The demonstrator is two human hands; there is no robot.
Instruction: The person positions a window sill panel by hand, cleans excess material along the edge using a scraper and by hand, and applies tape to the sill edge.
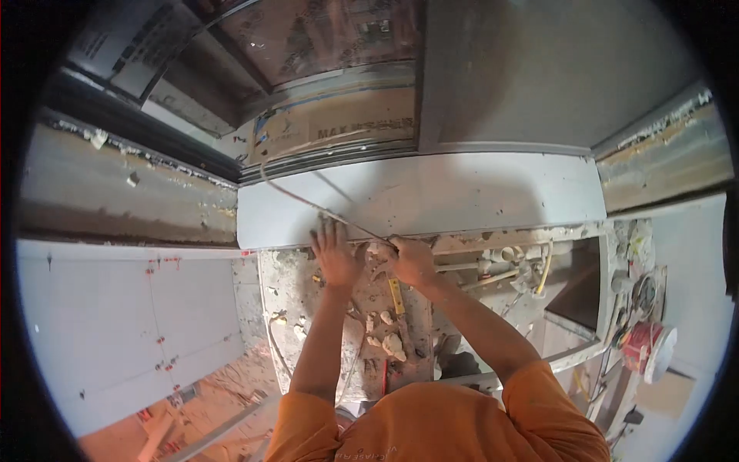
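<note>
My left hand (336, 252) lies with its fingers spread on the front edge of a pale sill slab (431, 192) below the window. Close to its right, my right hand (413, 262) is closed, its fingers curled at the same edge. A thin cord (308, 202) loops across the slab from the window frame and ends at the fingers of my right hand. Just below that hand, a yellow level or rule (396, 296) rests on the rough, dusty counter (296, 269). Pale lumps of rubble (392, 346) and a red-handled tool (386, 376) lie nearer my body.
Right of the counter top is an opening with pipes (493, 277) and a yellow tube (545, 269). A red and white bucket (649, 350) stands at the right. White wall tiles (100, 323) with red spacers cover the left wall. Behind the window lies a cardboard box (331, 123).
</note>
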